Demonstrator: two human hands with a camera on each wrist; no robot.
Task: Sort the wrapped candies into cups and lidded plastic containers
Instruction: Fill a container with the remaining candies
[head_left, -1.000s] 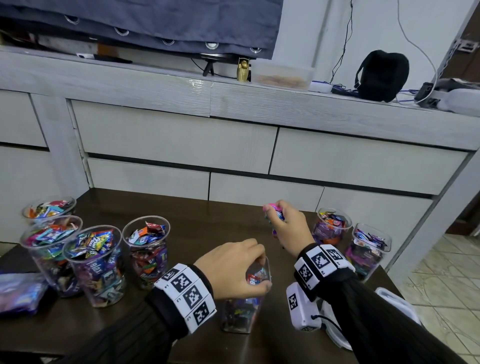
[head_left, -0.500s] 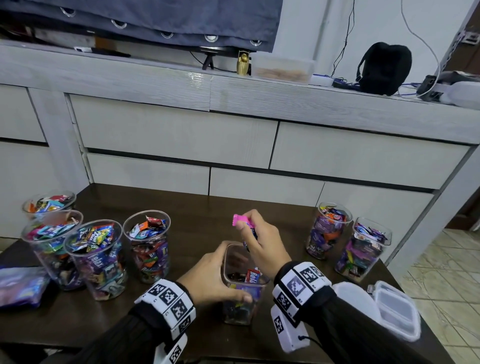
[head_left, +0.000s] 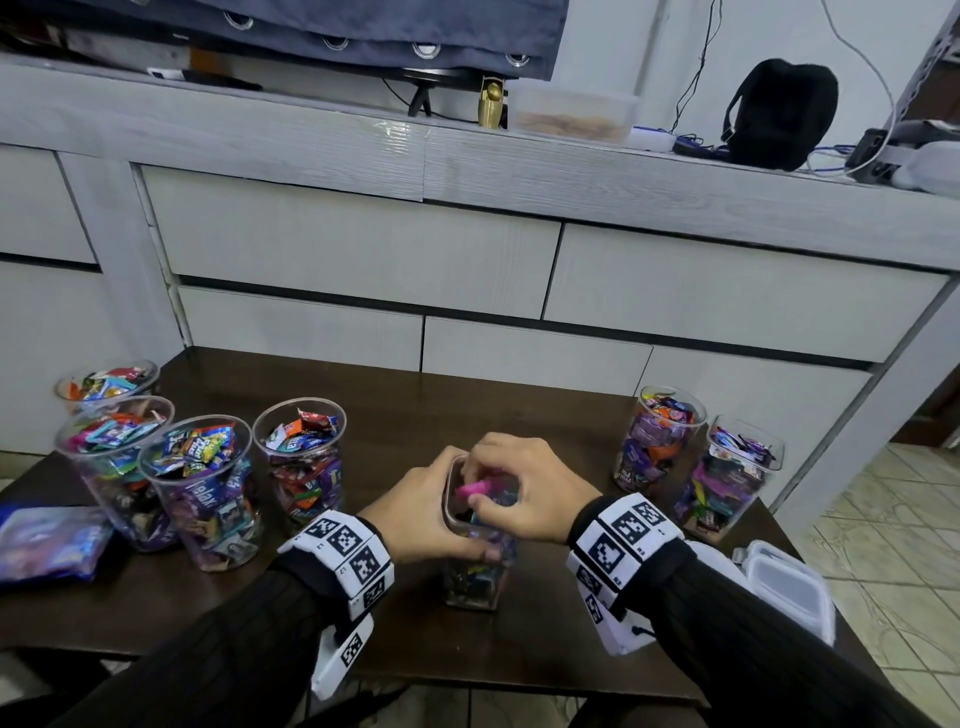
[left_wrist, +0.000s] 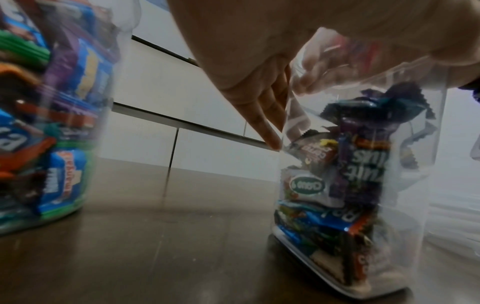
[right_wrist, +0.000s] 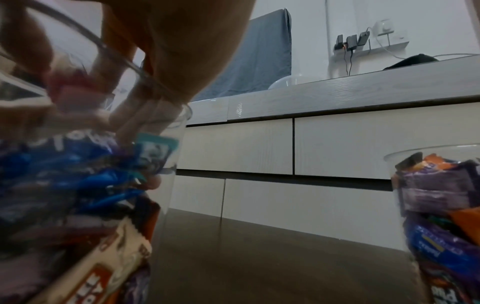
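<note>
Right hand (head_left: 524, 488): down from above the rim, pinching pink candy (head_left: 471, 489) inside container (head_left: 475, 571).
Left hand (head_left: 421, 512): still gripping container.
Meaning: drop imminent.

Left hand (head_left: 421, 512) curled round a clear container (head_left: 475, 577), thumb across its near side. Right hand (head_left: 530, 488) arched over the mouth, fingertips (head_left: 475, 499) dipped inside, pinching a pink candy (head_left: 472, 488). Both forearms in black sleeves, marker bands on the wrists.

I read "Relax" on a purple wrapper (head_left: 207, 500) inside the near-left cup (head_left: 200, 488); other wrapper print beside it is too blurred for me.
</note>
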